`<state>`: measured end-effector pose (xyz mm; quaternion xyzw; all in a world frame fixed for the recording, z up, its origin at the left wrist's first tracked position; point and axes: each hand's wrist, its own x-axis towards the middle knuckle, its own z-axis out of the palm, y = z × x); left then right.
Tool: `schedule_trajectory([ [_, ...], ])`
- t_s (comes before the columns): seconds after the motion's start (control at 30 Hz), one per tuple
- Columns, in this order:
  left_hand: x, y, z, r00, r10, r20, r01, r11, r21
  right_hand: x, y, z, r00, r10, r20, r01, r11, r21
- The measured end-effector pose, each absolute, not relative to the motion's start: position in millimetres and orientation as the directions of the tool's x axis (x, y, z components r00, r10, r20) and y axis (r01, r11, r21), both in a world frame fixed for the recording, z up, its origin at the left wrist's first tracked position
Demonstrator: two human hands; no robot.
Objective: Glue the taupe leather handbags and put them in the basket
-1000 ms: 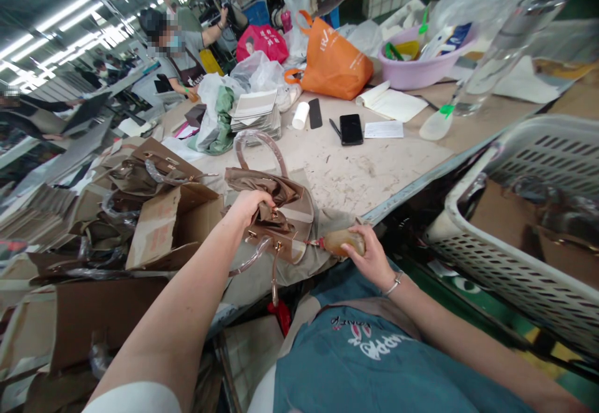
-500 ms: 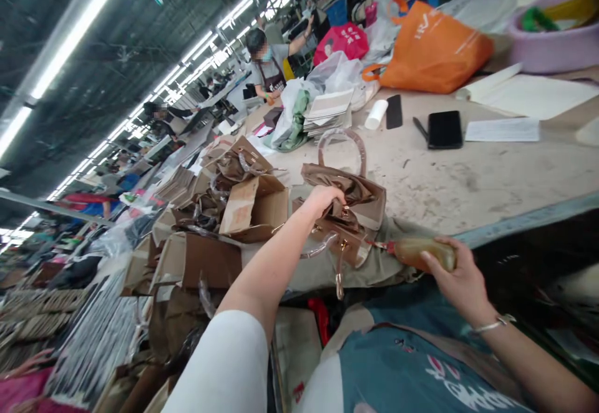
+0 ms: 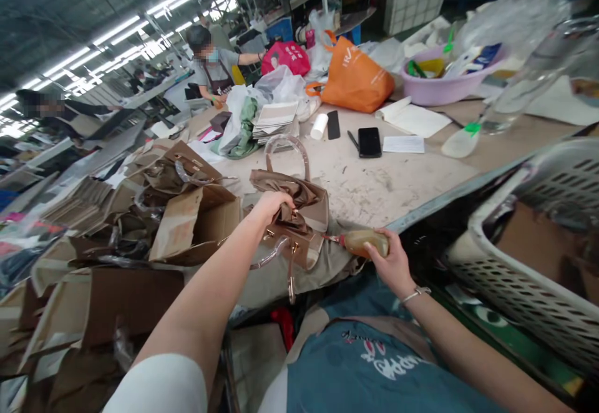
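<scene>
A brown handbag lies on its side at the table's near edge, over an olive cloth. One plastic-wrapped handle stands up at its far side. My left hand is closed on the bag's crumpled brown lining, fingertips partly hidden in the folds. In my right hand is a squeeze bottle of yellowish-brown liquid, held sideways. Its thin red nozzle points left and reaches the bag's edge; whether the tip touches cannot be made out.
An open cardboard box and several brown bags crowd the left. Farther back are stacked pieces, a phone, an orange bag and a purple basin. A white plastic basket stands right. A co-worker is behind.
My view has swung to the right, bringing the basket and the whole basin into sight. Both hands keep their grip, with the bottle's nozzle still at the bag's edge.
</scene>
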<state>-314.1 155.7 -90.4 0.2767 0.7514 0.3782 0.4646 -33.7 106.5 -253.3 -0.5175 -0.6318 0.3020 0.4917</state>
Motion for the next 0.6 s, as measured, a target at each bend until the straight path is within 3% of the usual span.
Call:
schedule_trajectory([
  [0.33, -318, 158, -97, -0.418, 0.789, -0.451, 0.073, 0.524, 0.849, -38, 112, -269, -0.042, 0.932, 0.360, 0.371, 0.349, -0.861],
  [0.6, -321, 162, -98, -0.409, 0.783, -0.468, 0.079, 0.542, 0.837, -32, 122, -249, 0.024, 0.902, 0.431, 0.398, 0.387, -0.832],
])
